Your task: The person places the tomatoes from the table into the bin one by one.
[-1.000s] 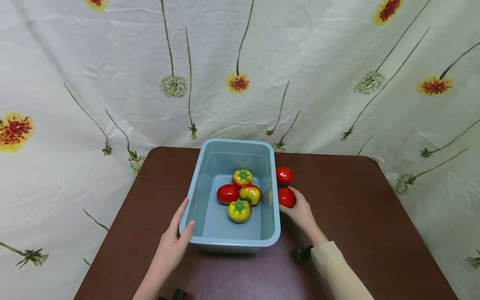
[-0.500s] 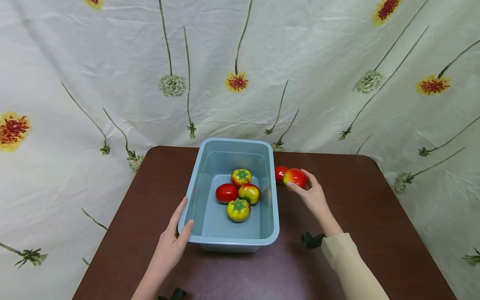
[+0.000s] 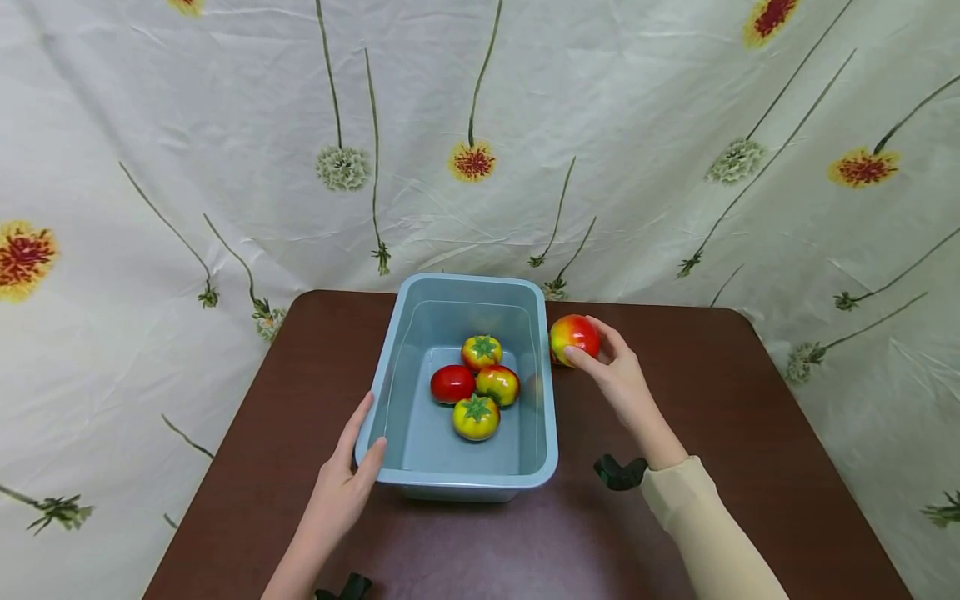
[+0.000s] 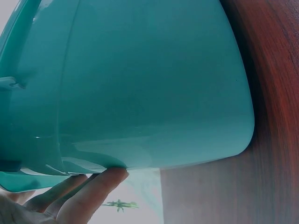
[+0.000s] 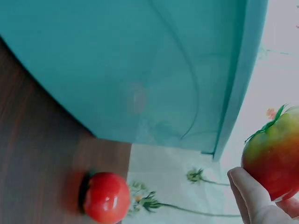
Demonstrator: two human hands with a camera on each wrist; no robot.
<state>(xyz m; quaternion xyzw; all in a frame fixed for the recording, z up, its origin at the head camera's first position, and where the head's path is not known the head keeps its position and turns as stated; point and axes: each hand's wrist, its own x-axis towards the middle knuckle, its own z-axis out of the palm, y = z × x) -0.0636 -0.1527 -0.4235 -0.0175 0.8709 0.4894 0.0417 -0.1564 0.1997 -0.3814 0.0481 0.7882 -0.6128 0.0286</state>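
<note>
A blue-grey plastic bin [image 3: 457, 481] stands on the table, with several glossy red and yellow-green toy tomatoes inside, one of them a plain red tomato [image 3: 452, 384]. My left hand [image 3: 341, 483] holds its near left side, thumb over the rim; in the left wrist view, fingers [image 4: 100, 191] lie against the outer wall. Just right of the bin's far right rim, my right hand [image 3: 618, 375] pinches a red and yellow toy tomato [image 3: 576, 335] between thumb and fingers. Its green leaves show in the right wrist view. Below it, another red tomato [image 5: 107, 198] lies on the table beside the bin.
The dark brown table [image 3: 697, 400] reaches out on both sides of the bin. A white flower-print cloth [image 3: 637, 125] hangs right behind its far edge. Black straps [image 3: 621, 472] sit at both wrists.
My right hand has picked the toy tomato off the table and lifted it, then brought it left toward the bin's rim, over the other red tomato. My left hand stays at the bin.
</note>
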